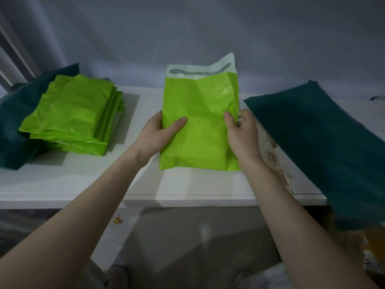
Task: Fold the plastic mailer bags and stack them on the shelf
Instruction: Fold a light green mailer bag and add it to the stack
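Note:
A lime green mailer bag [200, 113] is held over the middle of the white shelf [145, 184], its white flap with a grey adhesive strip pointing away from me. My left hand [158, 134] grips its left edge, thumb lying on the front. My right hand [241, 132] pinches its right edge, thumb on the front and fingers behind. A stack of several folded lime green mailers [73, 115] sits on the shelf at the left.
A dark teal mailer [316, 138] lies on the shelf's right end and hangs over its edge. Another dark teal bag [18, 117] lies under and behind the green stack. A grey wall stands close behind the shelf. The shelf's right part has a worn, peeling patch [275, 161].

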A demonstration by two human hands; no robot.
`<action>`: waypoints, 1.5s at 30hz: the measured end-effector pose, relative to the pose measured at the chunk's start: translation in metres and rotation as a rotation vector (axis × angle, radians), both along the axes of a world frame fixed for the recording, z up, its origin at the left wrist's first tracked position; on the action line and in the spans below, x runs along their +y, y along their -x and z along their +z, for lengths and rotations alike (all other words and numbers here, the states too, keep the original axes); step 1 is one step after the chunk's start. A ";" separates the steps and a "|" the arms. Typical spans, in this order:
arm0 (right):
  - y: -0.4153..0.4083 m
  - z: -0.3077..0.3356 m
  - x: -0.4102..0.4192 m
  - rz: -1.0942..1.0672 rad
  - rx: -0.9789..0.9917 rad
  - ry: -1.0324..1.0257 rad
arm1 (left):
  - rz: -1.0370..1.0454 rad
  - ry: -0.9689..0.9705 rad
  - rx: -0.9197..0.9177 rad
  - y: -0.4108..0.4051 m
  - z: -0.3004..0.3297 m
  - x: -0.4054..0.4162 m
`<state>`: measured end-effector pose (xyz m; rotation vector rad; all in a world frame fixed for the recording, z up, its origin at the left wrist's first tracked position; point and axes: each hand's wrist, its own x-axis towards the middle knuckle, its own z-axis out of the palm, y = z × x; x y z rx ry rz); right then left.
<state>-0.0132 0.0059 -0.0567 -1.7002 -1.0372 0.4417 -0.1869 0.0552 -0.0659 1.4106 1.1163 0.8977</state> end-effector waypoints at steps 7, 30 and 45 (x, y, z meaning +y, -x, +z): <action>0.003 -0.028 -0.012 0.059 -0.320 0.215 | 0.042 -0.184 0.523 0.003 -0.023 -0.004; -0.006 -0.070 -0.030 0.431 -0.766 0.531 | -0.348 -0.653 1.186 0.013 -0.071 -0.040; -0.002 -0.039 0.003 0.238 -0.899 0.303 | -0.028 -0.580 0.871 -0.015 -0.027 0.006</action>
